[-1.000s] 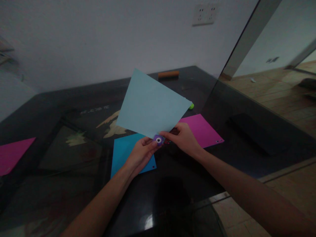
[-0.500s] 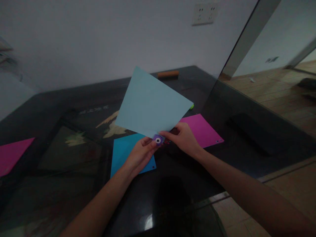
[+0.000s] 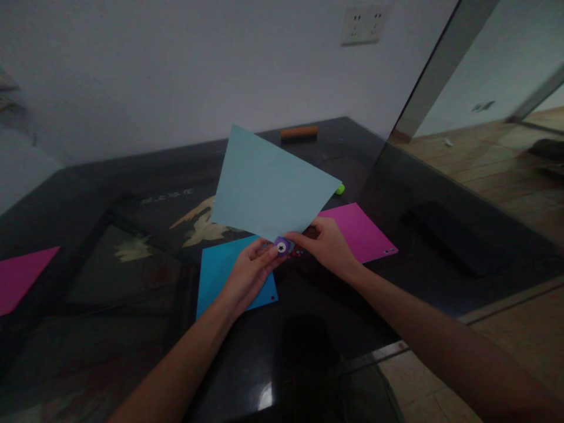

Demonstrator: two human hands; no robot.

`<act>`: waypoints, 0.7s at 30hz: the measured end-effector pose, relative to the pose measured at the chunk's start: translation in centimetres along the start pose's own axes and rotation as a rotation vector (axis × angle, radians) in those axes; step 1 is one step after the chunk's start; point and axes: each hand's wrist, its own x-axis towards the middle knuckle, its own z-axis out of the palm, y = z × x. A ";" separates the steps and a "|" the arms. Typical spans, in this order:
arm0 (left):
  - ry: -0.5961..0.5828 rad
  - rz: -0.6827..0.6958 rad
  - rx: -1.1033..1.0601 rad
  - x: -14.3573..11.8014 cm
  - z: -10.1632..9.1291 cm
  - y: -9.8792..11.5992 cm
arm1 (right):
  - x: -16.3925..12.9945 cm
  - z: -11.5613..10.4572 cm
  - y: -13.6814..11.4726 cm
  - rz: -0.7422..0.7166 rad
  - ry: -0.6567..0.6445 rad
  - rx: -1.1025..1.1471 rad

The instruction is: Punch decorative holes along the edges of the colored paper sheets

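Note:
My left hand [image 3: 252, 269] is closed around a small purple craft punch [image 3: 282, 245] with a star on its white round button; the thumb rests by the button. Pinched in my right hand [image 3: 329, 245] is a pale blue sheet of paper [image 3: 273, 182], raised and tilted above the table. The sheet's near corner meets the punch; whether it sits inside the slot cannot be made out. Beneath my left hand lies a bright blue sheet [image 3: 220, 267] with a small hole in one corner. A pink sheet [image 3: 359, 232] with holes at its corner lies beyond my right hand.
The glossy dark table [image 3: 343, 317] stands against a wall. Another pink sheet [image 3: 26, 279] lies far left. Tiny punched bits [image 3: 297, 253] are scattered by the punch. An orange-brown roll [image 3: 299, 133], a bright green object [image 3: 339, 189] and a dark flat object [image 3: 449, 238] also lie there.
The pale blue sheet has bent and shifted slightly, its top corner lower and further left. More of the green object shows. Both hands keep their hold.

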 end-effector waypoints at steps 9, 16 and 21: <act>0.027 0.029 0.171 -0.3 0.7 0.0 | 0.2 -0.1 0.4 -0.026 0.000 -0.069; 0.027 0.010 0.239 -0.3 0.6 -0.2 | 0.2 -0.2 0.4 -0.018 0.019 -0.064; 0.002 0.010 0.300 -0.2 0.2 -0.3 | 0.4 -0.5 0.1 -0.007 0.044 -0.013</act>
